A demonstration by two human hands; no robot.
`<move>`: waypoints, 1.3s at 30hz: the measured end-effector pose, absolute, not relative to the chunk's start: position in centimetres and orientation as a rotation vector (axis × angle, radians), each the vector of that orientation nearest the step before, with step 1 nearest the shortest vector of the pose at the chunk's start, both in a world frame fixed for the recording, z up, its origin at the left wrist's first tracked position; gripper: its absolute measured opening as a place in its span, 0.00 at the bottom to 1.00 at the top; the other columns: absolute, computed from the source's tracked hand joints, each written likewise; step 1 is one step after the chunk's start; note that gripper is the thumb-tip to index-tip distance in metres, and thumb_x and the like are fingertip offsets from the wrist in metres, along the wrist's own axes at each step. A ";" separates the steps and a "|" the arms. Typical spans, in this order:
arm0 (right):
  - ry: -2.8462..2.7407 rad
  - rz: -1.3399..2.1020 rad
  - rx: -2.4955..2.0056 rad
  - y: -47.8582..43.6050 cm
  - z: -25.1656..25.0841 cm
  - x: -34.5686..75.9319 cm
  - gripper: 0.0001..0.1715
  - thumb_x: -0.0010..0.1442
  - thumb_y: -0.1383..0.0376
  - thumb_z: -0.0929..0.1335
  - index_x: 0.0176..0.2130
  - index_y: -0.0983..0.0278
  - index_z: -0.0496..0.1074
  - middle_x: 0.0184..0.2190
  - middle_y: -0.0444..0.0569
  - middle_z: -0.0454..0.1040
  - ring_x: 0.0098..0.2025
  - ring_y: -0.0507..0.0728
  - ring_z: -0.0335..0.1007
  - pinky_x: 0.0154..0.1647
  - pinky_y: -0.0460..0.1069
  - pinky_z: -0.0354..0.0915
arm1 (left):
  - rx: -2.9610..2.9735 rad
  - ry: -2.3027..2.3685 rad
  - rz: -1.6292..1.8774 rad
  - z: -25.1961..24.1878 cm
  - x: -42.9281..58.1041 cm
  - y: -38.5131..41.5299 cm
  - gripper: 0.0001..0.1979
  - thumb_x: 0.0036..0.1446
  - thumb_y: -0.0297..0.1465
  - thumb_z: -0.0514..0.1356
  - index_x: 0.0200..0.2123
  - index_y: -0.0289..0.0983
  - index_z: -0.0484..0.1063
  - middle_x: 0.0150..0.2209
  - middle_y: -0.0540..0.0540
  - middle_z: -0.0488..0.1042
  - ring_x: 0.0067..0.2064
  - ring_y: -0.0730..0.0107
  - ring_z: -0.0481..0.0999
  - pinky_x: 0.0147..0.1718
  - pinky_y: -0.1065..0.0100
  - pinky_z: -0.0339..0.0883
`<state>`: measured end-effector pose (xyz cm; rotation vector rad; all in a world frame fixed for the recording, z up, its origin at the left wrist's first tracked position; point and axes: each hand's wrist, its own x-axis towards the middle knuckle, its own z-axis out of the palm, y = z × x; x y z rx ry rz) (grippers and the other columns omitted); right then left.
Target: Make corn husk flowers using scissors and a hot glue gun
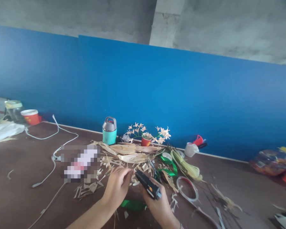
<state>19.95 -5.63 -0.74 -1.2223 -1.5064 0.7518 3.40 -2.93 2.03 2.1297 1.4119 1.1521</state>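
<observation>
My right hand (157, 203) is wrapped round a black glue gun (146, 183), its nozzle pointing up and left. The tip reaches the fingers of my left hand (119, 183), which are pinched together; whatever they hold is too small to make out. Dried husk pieces (133, 151) lie in a heap just beyond both hands. Cut scraps of husk (89, 189) are scattered to the left of my left hand. Under my wrists a green strip (133, 204) shows on the brown table (90, 211). Behind the heap, pale star-shaped flowers (163, 135) on green stems rise by a red cup (146, 140).
A turquoise flask (109, 131) stands near the blue partition (133, 86). White cables (53, 159) run along the left. To the right lie a tape roll (187, 188), green ribbon (170, 165) and a bundle of green strands (186, 165). A red bucket (31, 117) sits far left.
</observation>
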 end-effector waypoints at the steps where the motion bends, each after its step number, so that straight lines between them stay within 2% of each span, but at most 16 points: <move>1: -1.511 0.768 -1.242 -5.6 -0.8 20.0 0.13 0.51 0.59 0.69 0.29 0.69 0.74 0.28 0.52 0.75 0.29 0.57 0.70 0.31 0.47 0.68 | 2.128 1.409 1.156 2.0 3.4 -3.0 0.17 0.61 0.32 0.48 0.21 0.38 0.66 0.22 0.49 0.71 0.29 0.68 0.71 0.34 0.67 0.57; 6: -1.522 0.805 -1.279 -5.7 -0.5 20.0 0.13 0.52 0.59 0.68 0.28 0.69 0.73 0.30 0.53 0.75 0.32 0.58 0.70 0.34 0.48 0.68 | 2.134 1.405 1.159 2.1 3.4 -3.0 0.17 0.61 0.32 0.47 0.22 0.38 0.66 0.22 0.49 0.70 0.28 0.68 0.70 0.35 0.67 0.58; 12: -1.492 0.795 -1.255 -5.8 -0.2 19.9 0.13 0.49 0.60 0.70 0.27 0.69 0.74 0.27 0.52 0.75 0.30 0.58 0.70 0.32 0.48 0.68 | 2.126 1.414 1.177 2.2 3.4 -2.9 0.16 0.60 0.31 0.49 0.21 0.38 0.68 0.21 0.50 0.71 0.28 0.68 0.71 0.35 0.68 0.58; 16: -1.519 0.785 -1.258 -5.7 -0.4 19.8 0.09 0.51 0.63 0.68 0.26 0.68 0.73 0.27 0.52 0.74 0.30 0.58 0.70 0.32 0.48 0.68 | 2.133 1.402 1.172 2.3 3.4 -3.0 0.17 0.61 0.31 0.48 0.22 0.38 0.67 0.22 0.49 0.71 0.28 0.68 0.71 0.34 0.68 0.58; 28: -1.581 0.752 -1.280 -5.7 -0.6 20.0 0.06 0.51 0.67 0.67 0.24 0.67 0.70 0.25 0.48 0.72 0.27 0.55 0.67 0.27 0.46 0.65 | 2.126 1.408 1.151 2.1 3.4 -2.9 0.18 0.62 0.33 0.47 0.22 0.38 0.67 0.22 0.49 0.71 0.29 0.67 0.71 0.35 0.67 0.58; 39: -1.522 0.775 -1.282 -5.6 -0.8 20.1 0.13 0.51 0.59 0.68 0.24 0.68 0.72 0.24 0.50 0.73 0.27 0.55 0.67 0.27 0.46 0.66 | 2.107 1.381 1.192 2.2 3.4 -3.0 0.18 0.62 0.33 0.47 0.22 0.38 0.67 0.22 0.48 0.71 0.29 0.66 0.71 0.34 0.67 0.59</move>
